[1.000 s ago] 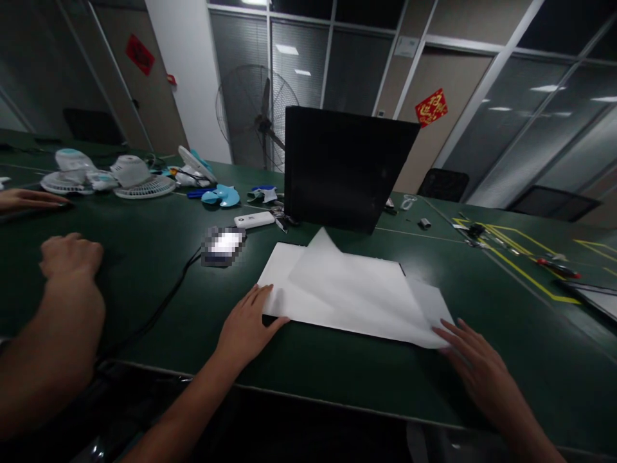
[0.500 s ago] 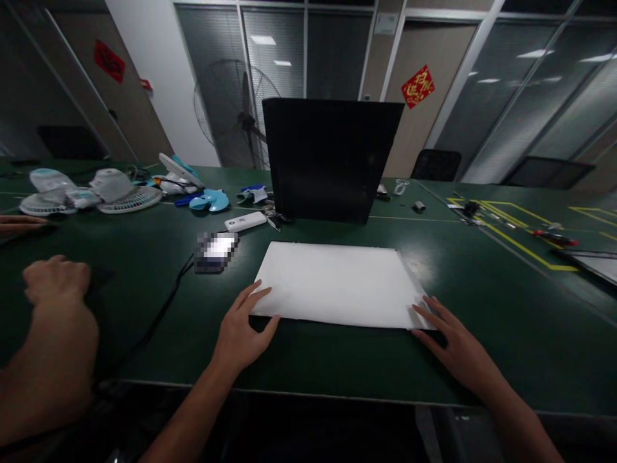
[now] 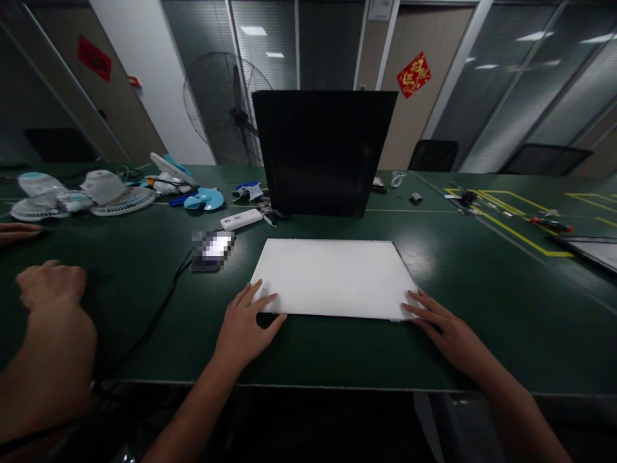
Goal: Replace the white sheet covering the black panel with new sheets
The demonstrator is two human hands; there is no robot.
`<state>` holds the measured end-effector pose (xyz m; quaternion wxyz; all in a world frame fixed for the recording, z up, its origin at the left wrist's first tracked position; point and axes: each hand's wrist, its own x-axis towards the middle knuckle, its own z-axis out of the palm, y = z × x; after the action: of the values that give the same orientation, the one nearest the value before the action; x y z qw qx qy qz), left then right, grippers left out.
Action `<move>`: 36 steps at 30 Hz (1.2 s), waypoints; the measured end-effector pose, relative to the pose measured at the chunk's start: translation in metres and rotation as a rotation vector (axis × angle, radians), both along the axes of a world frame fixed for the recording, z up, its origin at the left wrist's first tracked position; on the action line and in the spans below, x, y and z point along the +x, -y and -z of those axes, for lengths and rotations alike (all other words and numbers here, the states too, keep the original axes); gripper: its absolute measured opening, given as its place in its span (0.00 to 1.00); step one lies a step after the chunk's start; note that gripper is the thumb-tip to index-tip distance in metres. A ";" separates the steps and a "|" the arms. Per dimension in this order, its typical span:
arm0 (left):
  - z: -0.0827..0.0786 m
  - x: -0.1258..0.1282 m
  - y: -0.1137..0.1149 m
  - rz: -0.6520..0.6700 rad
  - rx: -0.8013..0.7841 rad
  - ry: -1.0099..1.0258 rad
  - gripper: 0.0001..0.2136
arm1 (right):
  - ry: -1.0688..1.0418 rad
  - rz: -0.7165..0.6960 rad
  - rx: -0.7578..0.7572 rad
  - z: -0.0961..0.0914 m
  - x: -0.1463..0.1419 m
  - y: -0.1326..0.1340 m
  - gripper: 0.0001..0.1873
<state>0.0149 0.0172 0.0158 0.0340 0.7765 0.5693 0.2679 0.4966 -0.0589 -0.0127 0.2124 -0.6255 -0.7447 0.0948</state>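
A thin white rectangular panel or sheet, dark along its edges, lies flat on the green table in front of me. My left hand rests at its near left corner, fingers spread over the white surface and thumb by the near edge. At the near right corner, my right hand lies with its fingers stretched out on the surface. Neither hand is gripping anything. Whether the white layer is one piece or lies on a separate frame, I cannot tell.
Behind the panel stands a large black screen-like board. To the left are a blurred-out phone, a white stick-like device and fan parts. Another person's forearm and closed hand rest at far left. A red-handled tool lies right.
My right hand has moved slightly inward, and the white surface's right side now looks flush with the dark edge. My left fingers reach a little further onto it. The view has tilted slightly.
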 end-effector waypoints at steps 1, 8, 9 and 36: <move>0.001 0.000 0.000 0.001 -0.013 -0.014 0.21 | -0.001 -0.002 0.005 -0.001 -0.001 0.000 0.24; 0.000 -0.002 -0.002 -0.028 -0.040 0.006 0.19 | -0.016 0.157 0.055 0.000 -0.005 0.002 0.33; -0.001 -0.001 -0.001 -0.036 -0.052 0.007 0.19 | -0.034 0.217 0.044 0.000 -0.004 0.002 0.36; -0.016 -0.003 -0.001 -0.043 -0.141 0.069 0.18 | -1.375 0.605 0.191 -0.026 -0.042 -0.013 0.48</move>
<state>0.0120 0.0179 0.0316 0.1026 0.7502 0.6016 0.2545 0.4542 -0.0455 0.0135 0.6991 -0.5815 -0.2450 0.3363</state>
